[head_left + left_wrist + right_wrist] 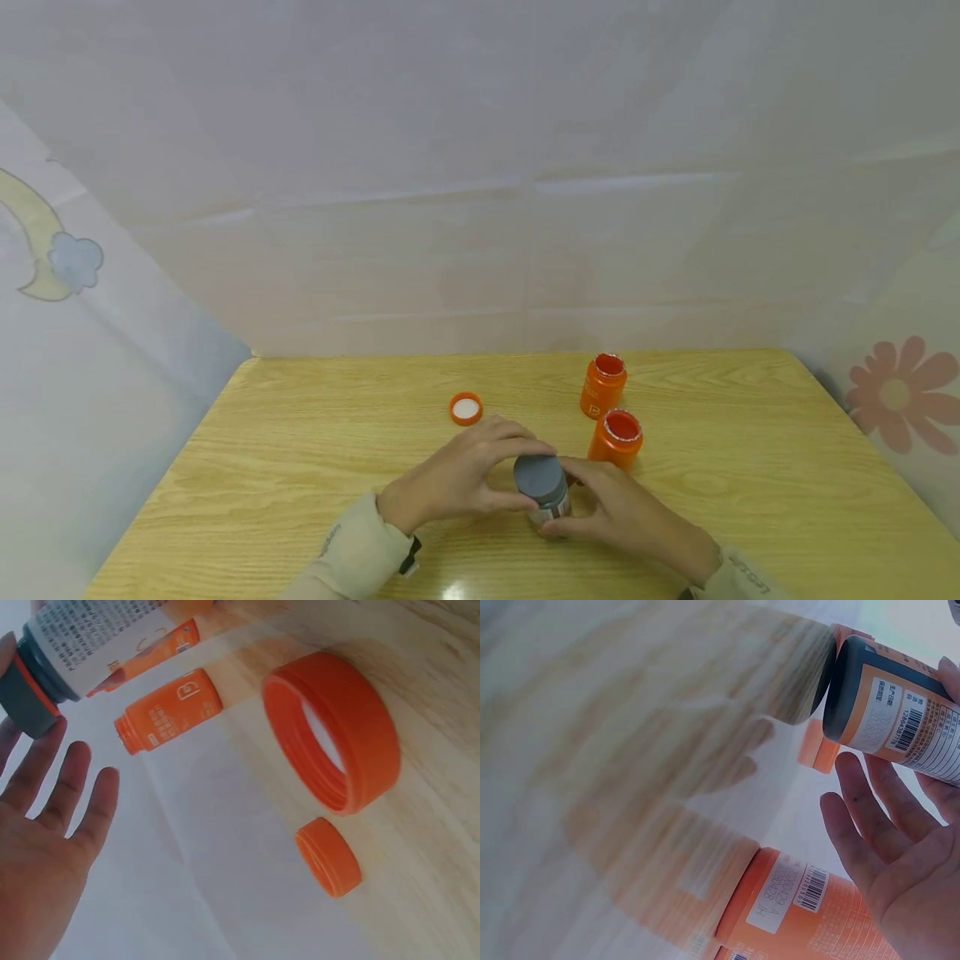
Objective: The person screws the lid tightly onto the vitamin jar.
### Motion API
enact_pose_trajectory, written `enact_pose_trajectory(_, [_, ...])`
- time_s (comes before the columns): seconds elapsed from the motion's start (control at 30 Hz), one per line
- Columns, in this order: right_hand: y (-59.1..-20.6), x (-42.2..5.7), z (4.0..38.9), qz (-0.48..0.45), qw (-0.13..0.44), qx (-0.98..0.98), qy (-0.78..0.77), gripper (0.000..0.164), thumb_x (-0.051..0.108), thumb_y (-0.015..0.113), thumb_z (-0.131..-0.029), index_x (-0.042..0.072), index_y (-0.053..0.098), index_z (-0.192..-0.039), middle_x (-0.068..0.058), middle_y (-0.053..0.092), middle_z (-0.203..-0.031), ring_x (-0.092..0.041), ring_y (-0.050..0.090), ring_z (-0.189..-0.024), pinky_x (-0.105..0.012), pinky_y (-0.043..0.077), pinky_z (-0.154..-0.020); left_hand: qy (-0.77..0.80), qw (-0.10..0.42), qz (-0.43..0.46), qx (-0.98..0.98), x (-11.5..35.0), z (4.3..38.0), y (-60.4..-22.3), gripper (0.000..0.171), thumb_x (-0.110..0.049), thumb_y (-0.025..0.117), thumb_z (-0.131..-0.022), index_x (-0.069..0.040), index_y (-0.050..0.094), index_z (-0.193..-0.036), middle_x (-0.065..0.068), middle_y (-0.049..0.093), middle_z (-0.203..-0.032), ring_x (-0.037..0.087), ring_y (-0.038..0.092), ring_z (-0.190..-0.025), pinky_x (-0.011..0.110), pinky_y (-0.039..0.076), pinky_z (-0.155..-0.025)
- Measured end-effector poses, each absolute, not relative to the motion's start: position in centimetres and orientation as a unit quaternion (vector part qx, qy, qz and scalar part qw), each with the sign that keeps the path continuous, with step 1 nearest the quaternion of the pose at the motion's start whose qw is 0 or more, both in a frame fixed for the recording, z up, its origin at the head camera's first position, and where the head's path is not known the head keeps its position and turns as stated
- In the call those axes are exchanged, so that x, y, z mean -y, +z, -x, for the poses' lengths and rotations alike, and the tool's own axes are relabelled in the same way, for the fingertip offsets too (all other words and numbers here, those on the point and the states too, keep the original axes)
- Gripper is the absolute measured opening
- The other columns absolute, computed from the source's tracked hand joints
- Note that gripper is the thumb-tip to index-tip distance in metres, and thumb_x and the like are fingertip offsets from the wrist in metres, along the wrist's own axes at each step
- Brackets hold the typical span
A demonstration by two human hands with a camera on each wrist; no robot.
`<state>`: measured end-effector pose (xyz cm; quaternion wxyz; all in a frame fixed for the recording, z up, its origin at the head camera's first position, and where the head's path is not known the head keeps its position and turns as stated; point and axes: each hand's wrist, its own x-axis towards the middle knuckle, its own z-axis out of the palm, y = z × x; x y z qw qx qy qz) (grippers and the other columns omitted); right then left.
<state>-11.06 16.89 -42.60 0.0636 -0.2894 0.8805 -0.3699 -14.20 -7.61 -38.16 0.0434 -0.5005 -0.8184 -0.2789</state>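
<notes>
In the head view a bottle (553, 513) with a grey screw lid (537, 477) stands between both hands at the front middle of the table. My left hand (467, 477) holds the lid between thumb and fingers. From the other side, the thumb and fingers of my right hand (617, 505) grip the bottle's body. The left wrist view shows an orange rim under the grey lid (24, 696) and printed text on the label (97, 637). A barcode label (900, 712) and dark base show in the right wrist view.
Two uncapped orange bottles (603, 385) (615, 440) stand upright behind my right hand. An orange cap (466, 408) lies inner side up beyond my left hand. In the left wrist view there are two caps, one large (367, 742) and one smaller (330, 857). A white sheet hangs behind the table.
</notes>
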Motion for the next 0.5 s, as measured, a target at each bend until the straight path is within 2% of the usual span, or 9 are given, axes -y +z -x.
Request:
enact_pose_trajectory(0.3, [-42.71, -17.20, 11.02, 0.294, 0.066, -0.877, -0.375, 0.058, 0.054, 0.073, -0.083, 0.026, 0.058, -0.131, 0.018, 0.069, -0.115, 0.000, 0.064, -0.098, -0.033, 0.057, -0.089, -0.258, -0.055, 0.489, 0.832, 7.27, 13.73, -37.16, 0.051, -0.024, 0.074, -0.090, -0.025, 0.058, -0.139, -0.005, 0.057, -0.140, 0.013, 0.047, -0.128, 0.030, 0.043, -0.109])
enact_pose_trajectory(0.4, [-42.73, -17.25, 10.96, 0.300, 0.059, -0.875, -0.374, 0.057, 0.053, 0.073, -0.083, 0.024, 0.059, -0.130, 0.016, 0.070, -0.112, 0.000, 0.064, -0.096, -0.033, 0.057, -0.087, -0.262, -0.059, 0.490, 0.829, 7.15, 13.55, -37.22, 0.053, -0.021, 0.072, -0.091, -0.026, 0.055, -0.141, -0.005, 0.054, -0.144, 0.014, 0.045, -0.132, 0.032, 0.042, -0.111])
enact_pose_trajectory(0.5, [-42.71, -17.26, 10.91, 0.297, 0.063, -0.876, -0.375, 0.054, 0.055, 0.073, -0.083, 0.027, 0.060, -0.127, 0.018, 0.070, -0.114, 0.000, 0.065, -0.100, -0.033, 0.057, -0.088, -0.272, -0.047, 0.489, 0.827, 6.90, 13.39, -37.63, 0.059, -0.027, 0.074, -0.090, -0.026, 0.051, -0.144, -0.005, 0.050, -0.148, 0.014, 0.044, -0.135, 0.035, 0.041, -0.112])
